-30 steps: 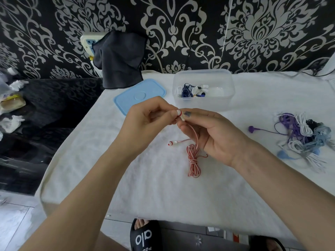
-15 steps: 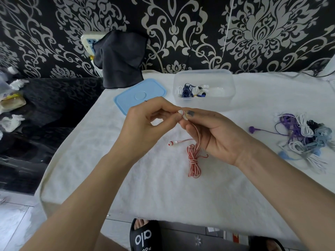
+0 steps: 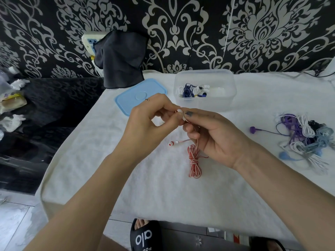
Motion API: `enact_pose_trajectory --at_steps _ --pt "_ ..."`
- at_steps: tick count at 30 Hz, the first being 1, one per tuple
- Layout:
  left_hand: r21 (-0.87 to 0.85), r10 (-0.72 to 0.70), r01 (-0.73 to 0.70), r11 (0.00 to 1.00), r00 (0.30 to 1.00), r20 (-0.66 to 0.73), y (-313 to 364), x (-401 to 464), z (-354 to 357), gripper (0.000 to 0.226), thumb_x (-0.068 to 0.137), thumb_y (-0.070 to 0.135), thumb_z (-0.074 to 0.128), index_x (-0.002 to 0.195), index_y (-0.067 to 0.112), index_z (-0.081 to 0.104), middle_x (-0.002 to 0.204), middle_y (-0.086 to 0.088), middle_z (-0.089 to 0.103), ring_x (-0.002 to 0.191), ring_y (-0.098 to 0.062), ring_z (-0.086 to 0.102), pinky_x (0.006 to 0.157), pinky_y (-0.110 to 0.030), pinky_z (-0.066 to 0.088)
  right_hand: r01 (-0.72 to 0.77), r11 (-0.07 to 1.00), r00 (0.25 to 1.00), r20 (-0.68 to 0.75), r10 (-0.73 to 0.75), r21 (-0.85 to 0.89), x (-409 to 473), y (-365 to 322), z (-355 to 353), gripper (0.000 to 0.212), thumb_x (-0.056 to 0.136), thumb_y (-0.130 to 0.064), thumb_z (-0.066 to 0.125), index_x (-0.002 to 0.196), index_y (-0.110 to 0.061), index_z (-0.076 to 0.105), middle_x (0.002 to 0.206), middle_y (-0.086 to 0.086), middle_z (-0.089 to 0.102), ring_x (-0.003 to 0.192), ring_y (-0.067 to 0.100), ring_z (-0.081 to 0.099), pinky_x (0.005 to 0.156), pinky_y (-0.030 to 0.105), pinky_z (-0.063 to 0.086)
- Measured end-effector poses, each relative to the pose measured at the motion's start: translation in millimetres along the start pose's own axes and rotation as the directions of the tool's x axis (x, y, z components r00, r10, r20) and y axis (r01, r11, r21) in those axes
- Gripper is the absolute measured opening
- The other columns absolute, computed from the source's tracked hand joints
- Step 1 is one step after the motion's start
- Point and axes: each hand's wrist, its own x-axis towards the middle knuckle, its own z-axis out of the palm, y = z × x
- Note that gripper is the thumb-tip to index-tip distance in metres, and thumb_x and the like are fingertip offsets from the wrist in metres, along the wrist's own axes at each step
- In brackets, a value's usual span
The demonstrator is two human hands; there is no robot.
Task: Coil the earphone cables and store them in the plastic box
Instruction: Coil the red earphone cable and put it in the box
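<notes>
Far left: clutter [image 3: 10, 104] on a dark surface, off the table. Dark cloth [image 3: 122, 58] hangs on the wall over a socket [image 3: 90, 41], just behind the table's back-left corner.

Blue lid [image 3: 134, 96] lies flat on the white towel [image 3: 154, 192], left of the box, partly behind my left hand.

My left hand [image 3: 150, 124] is raised over the towel, thumb and forefinger pinching the end of the red cable at the white earbud [image 3: 179, 111]. Other fingers loosely curled.

Second red earbud [image 3: 171, 143] lies on the towel below my hands, on a loose length of wire.

Red cable [image 3: 194, 163]: coiled bundle, knotted mid-length, lower loop resting on the towel, upper end running up into my right hand.

Box [image 3: 204, 105] sits behind my hands, open, with blue and white earphones [image 3: 192, 90] inside. Red cable is well outside it.

My right hand [image 3: 215, 136] meets the left at the fingertips, pinching the same earbud end; remaining fingers curl round the wire.

Right: pile [image 3: 306, 140] of purple, white, blue and black earphones on the towel, apart from the box.

Bottom: black slipper [image 3: 145, 236] on the floor.
</notes>
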Motion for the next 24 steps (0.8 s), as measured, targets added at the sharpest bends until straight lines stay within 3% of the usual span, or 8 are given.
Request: enact_pose_trajectory --at_steps 2,5,8,11,20,24 --pt "-0.127 -0.068 0.071 0.989 0.997 0.024 3 -1 0 0.019 0.093 0.008 0.068 0.083 0.023 0.063 0.082 -0.006 0.07 0.08 -0.028 0.067 0.078 -0.05 0.056 -0.001 1.0 1.0 0.009 0.001 -0.011 0 1 1 0.037 0.082 -0.01 0.062 0.115 0.007 0.066 0.091 0.013 0.066 0.059 0.005 0.056 0.05 0.014 0.045" --pt "-0.312 -0.169 0.194 0.93 0.98 0.105 4 -1 0 0.014 0.09 0.003 0.066 0.081 0.012 0.058 0.077 -0.001 0.069 0.076 -0.019 0.065 0.074 -0.033 0.052 -0.004 0.998 0.999 0.034 0.006 -0.064 -2 -2 0 0.032 0.081 -0.01 0.062 0.108 0.005 0.068 0.076 0.006 0.066 0.059 0.005 0.056 0.051 0.013 0.046" --pt "-0.4 -0.219 0.26 0.879 0.965 0.145 3 0 0 0.012 0.081 0.014 0.069 0.077 0.015 0.058 0.075 0.0 0.064 0.075 -0.02 0.058 0.075 -0.035 0.045 -0.001 0.993 0.999 0.047 0.007 -0.118 -4 -6 0 0.025 0.082 -0.009 0.061 0.102 0.003 0.069 0.073 0.005 0.068 0.058 0.005 0.057 0.052 0.013 0.047" --pt "-0.452 -0.219 0.271 0.85 0.962 0.165 4 0 3 0.012 0.08 0.017 0.067 0.072 0.02 0.057 0.073 0.003 0.059 0.072 -0.017 0.057 0.076 -0.036 0.043 -0.01 0.99 0.998 0.058 0.019 -0.144 -4 -10 -1 0.021 0.089 -0.005 0.056 0.103 0.003 0.069 0.073 0.005 0.07 0.058 0.005 0.057 0.053 0.012 0.048" --pt "-0.533 -0.231 0.283 0.798 0.959 0.163 7 2 12 0.026 0.087 -0.002 0.056 0.069 0.013 0.045 0.069 0.003 0.052 0.064 -0.015 0.053 0.07 -0.032 0.042 -0.045 0.994 0.997 0.055 0.051 -0.101 -5 -9 -2 0.029 0.078 -0.009 0.063 0.102 0.006 0.07 0.081 0.012 0.067 0.06 0.005 0.058 0.052 0.011 0.047" --pt "-0.57 -0.26 0.293 0.767 0.955 0.142 7 3 15 0.028 0.084 -0.003 0.054 0.065 0.014 0.043 0.066 0.001 0.048 0.061 -0.012 0.049 0.065 -0.026 0.043 -0.04 0.99 0.996 0.076 0.051 -0.132 -5 -10 -2 0.023 0.085 -0.007 0.058 0.103 0.004 0.067 0.07 0.003 0.068 0.061 0.005 0.059 0.061 0.013 0.051"
